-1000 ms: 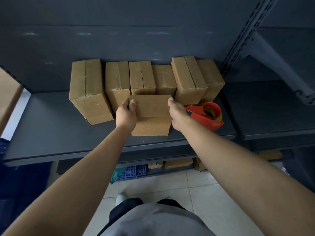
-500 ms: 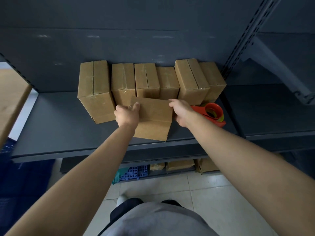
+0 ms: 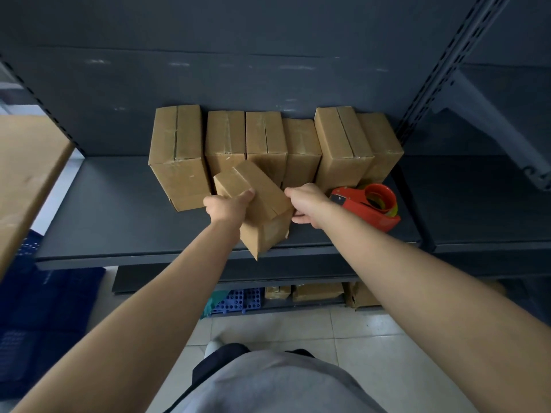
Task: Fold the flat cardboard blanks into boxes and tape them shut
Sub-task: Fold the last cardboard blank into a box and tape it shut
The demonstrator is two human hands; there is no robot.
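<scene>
Recorded at far left: tan board (image 3: 26, 174), slanted, beside shelf (image 3: 119, 204); blue crate (image 3: 44, 308) below it.

Found at back of shelf: row (image 3: 265, 135) of six taped boxes, upright, side by side, against rear panel.

Found before row, centre: box (image 3: 265, 201), folded, tilted, one corner pointing down just past shelf's front edge. Contact with shelf not determinable.

Observed left hand (image 3: 226, 208) wrapped round box's left side, thumb on upper face: firm hold on box.

Observed right hand (image 3: 307, 201) at box's right edge, thumb against lower face, fingers mostly hidden behind edge: pinching box.

Noted under shelf, below hands: blue rack (image 3: 238, 301), then lower boxes (image 3: 317, 292).

Found just right of right hand: red tape gun (image 3: 369, 207), lying on shelf, near row's right end, apart from box.

Noted farther right: slotted post (image 3: 441, 73).
</scene>
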